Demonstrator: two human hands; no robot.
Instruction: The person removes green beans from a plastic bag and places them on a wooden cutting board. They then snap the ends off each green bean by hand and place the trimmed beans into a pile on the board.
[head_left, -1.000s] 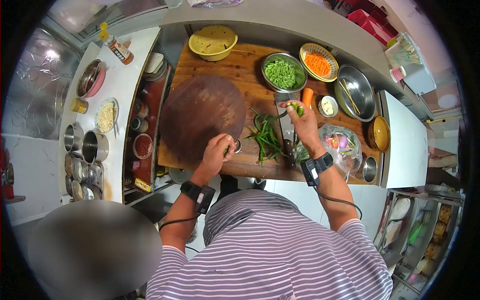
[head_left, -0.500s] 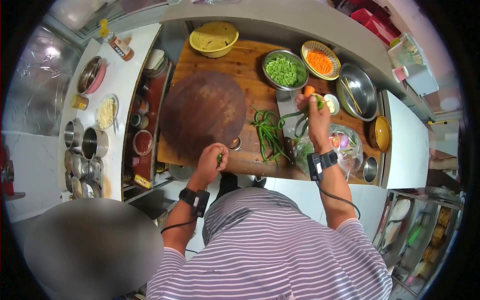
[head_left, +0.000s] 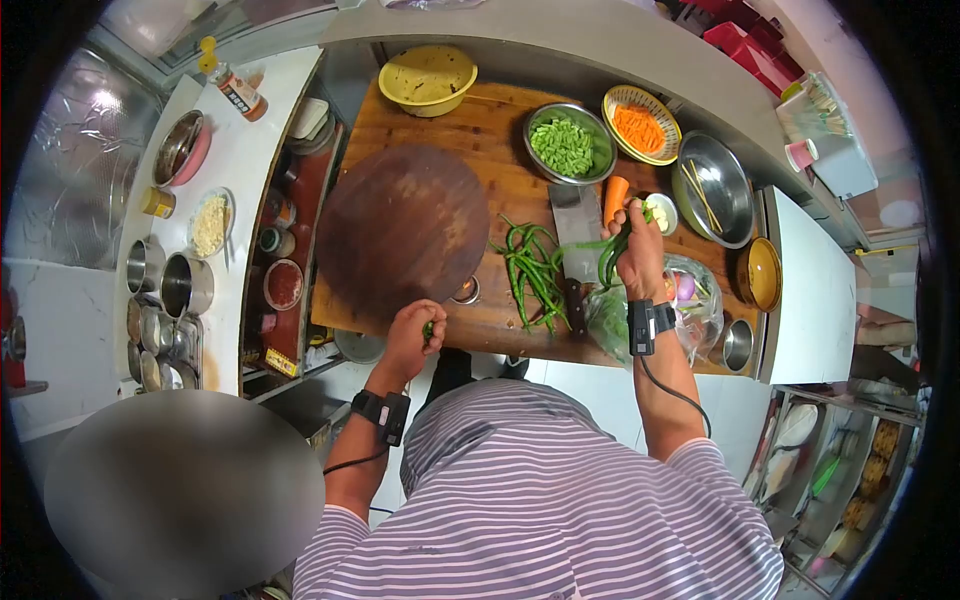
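My left hand (head_left: 413,336) is closed around a small green piece, near the front edge of the round chopping board (head_left: 405,225). Over the right part of the wooden table, my right hand (head_left: 640,255) grips several long green peppers (head_left: 612,257). Between the hands a pile of green peppers (head_left: 530,278) lies on the wood. A cleaver (head_left: 578,228) rests right of the pile, partly under the held peppers. Beyond my right hand are a carrot (head_left: 615,198) and a small white bowl (head_left: 662,213). A clear plastic bag (head_left: 702,318) with vegetables lies beside my right wrist.
Along the back stand a yellow basin (head_left: 428,104), a steel bowl of chopped green pieces (head_left: 535,160), a basket of cut carrot (head_left: 674,150) and a steel basin with chopsticks (head_left: 742,170). A side counter (head_left: 240,165) at left holds pots and bottles.
My right hand has moved slightly toward me with the peppers, baring more of the carrot. My left hand has shifted slightly left and toward me, still closed.
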